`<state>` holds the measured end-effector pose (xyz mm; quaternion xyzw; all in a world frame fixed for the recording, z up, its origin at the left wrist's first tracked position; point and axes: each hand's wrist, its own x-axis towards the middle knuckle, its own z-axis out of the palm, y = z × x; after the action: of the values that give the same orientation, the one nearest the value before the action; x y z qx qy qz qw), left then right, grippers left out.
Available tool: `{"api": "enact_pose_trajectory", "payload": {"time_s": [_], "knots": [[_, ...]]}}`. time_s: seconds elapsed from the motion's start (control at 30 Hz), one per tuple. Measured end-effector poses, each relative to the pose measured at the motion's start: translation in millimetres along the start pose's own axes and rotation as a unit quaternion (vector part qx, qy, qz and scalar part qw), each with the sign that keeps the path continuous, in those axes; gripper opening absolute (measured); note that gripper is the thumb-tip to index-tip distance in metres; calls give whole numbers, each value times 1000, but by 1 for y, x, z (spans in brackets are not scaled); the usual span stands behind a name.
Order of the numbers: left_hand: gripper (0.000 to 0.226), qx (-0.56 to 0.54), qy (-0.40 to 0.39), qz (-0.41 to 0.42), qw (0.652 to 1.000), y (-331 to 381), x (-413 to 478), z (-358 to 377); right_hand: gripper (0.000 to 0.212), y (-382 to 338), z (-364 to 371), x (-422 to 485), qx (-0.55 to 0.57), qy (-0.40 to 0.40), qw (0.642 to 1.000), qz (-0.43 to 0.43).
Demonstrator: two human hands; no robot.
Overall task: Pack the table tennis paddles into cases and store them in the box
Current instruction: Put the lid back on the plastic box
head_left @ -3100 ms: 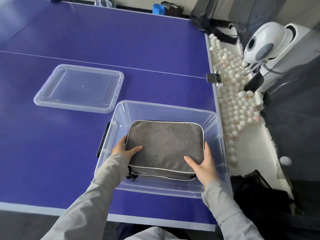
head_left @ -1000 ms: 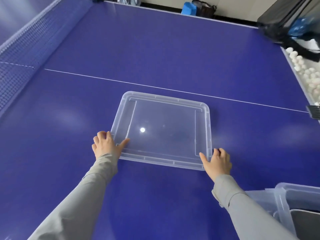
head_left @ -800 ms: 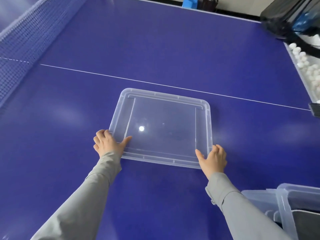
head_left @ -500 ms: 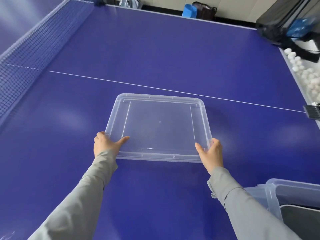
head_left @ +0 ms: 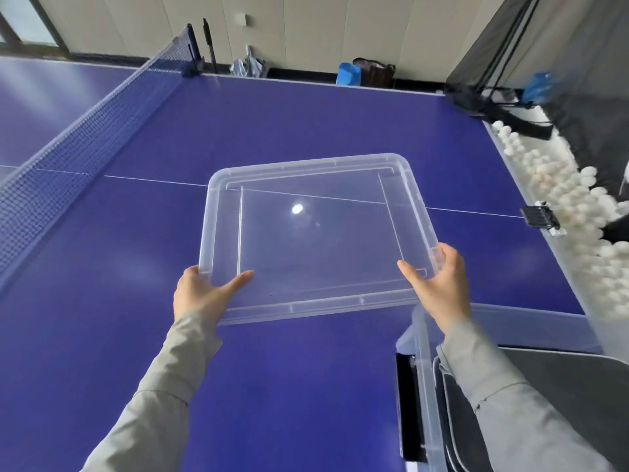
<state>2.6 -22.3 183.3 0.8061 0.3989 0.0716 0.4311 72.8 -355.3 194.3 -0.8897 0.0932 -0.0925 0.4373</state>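
Up close at lower right, the clear plastic box [head_left: 421,366] sits on the blue tabletop [head_left: 306,127] with a grey case [head_left: 578,386] lying flat inside. Just ahead I see two grey-sleeved arms: the left hand [head_left: 200,294] grips the transparent lid [head_left: 316,240] at its near-left corner, thumb on top, and the right hand [head_left: 442,287] grips its near-right corner. The lid is held roughly level over the tabletop, its long axis running left to right, slightly skewed. Beyond, the net [head_left: 85,144] crosses at left, white balls [head_left: 561,185] line the right edge, and bags [head_left: 371,73] stand by the pale wall [head_left: 306,25].
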Motion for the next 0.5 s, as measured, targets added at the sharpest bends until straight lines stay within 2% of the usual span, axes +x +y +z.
{"api": "enact_pose_trajectory", "payload": {"time_s": [0.2, 0.4, 0.5], "knots": [[72, -57, -23, 51, 997, 23, -137, 33, 76, 61, -136, -31, -8, 30, 1000, 3], [69, -34, -57, 75, 995, 27, -261, 96, 72, 138, -251, -71, -36, 29, 998, 42], [76, -8, -66, 78, 995, 23, -301, 117, 74, 166, -285, -94, -38, 22, 996, 73]]}}
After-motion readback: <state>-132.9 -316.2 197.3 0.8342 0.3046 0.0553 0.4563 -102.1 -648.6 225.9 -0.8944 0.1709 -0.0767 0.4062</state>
